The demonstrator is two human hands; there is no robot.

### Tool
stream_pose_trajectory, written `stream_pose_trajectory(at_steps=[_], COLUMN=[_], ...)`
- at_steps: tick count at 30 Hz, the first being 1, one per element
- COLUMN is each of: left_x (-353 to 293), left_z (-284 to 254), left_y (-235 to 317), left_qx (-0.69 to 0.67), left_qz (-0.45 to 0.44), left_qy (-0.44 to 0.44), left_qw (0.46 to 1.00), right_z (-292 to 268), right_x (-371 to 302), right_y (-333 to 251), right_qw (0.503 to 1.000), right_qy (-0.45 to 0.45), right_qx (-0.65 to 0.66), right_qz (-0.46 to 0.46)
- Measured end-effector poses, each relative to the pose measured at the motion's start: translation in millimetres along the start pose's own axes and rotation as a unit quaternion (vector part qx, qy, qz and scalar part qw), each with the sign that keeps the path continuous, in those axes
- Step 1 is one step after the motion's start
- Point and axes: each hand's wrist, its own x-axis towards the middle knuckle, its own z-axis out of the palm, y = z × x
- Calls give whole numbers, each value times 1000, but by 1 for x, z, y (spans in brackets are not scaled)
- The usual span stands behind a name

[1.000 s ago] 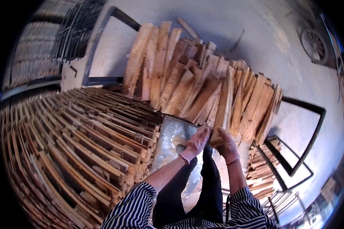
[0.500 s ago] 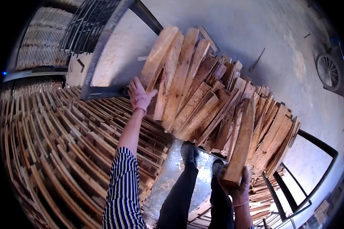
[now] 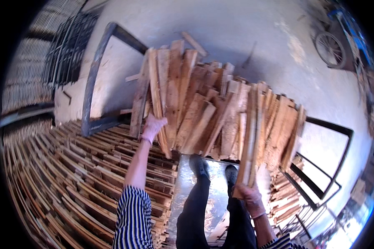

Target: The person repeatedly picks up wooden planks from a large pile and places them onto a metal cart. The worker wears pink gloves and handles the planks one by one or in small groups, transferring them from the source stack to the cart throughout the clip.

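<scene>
A pile of rough wooden boards (image 3: 195,124) lies across the middle, their near ends toward me. My left hand (image 3: 153,126), in a pale pink glove, is at the pile's left end. Its fingers are closed around a narrow board (image 3: 155,89) standing on edge; part of the grip is hidden. My right hand (image 3: 252,200), also gloved, grips the near end of a long board (image 3: 248,141). That board's far end lies over the right part of the pile. A greyish board (image 3: 140,97) leans just left of my left hand.
Rows of stacked wooden strips (image 3: 83,178) fill the lower left. Black metal frames stand at the left (image 3: 89,83) and right (image 3: 345,149) of the pile. My feet are on a pale floor (image 3: 187,199) strewn with scraps. A spoked wheel (image 3: 330,50) is at the far right.
The view has shifted. My left hand has gone from fingers spread against a wide board to holding a narrow edge. My right hand's board has turned more onto its edge.
</scene>
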Motion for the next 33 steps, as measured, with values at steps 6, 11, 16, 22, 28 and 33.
stream_pose_trajectory(at_steps=[6,11,16,22,28,33], left_x=[-232,-314,-409,-557,-658,-744], left_z=[153,190,153,27,-78,-182], left_y=[72,137,182,280,318,249], left_qx=[-501,-636,-696,-651,-713,-637], left_qz=[-178,-191,-128,-41,113,229], left_qy=[-220,-319,-309,-120,48,171], left_qw=[818,676,635,748,691,716], right_z=[-7,-26,-62,-72,-48,18], right_x=[-48,-108,-205,-331,-386,-410], right_y=[-25,-66,-65,-113,-121,-100], right_qw=[951,874,825,822,658,427], right_qy=[-40,-31,-53,-232,-311,-405], right_qx=[-286,-473,-532,-455,-538,-455], right_qz=[-108,-104,-181,-253,-425,-668])
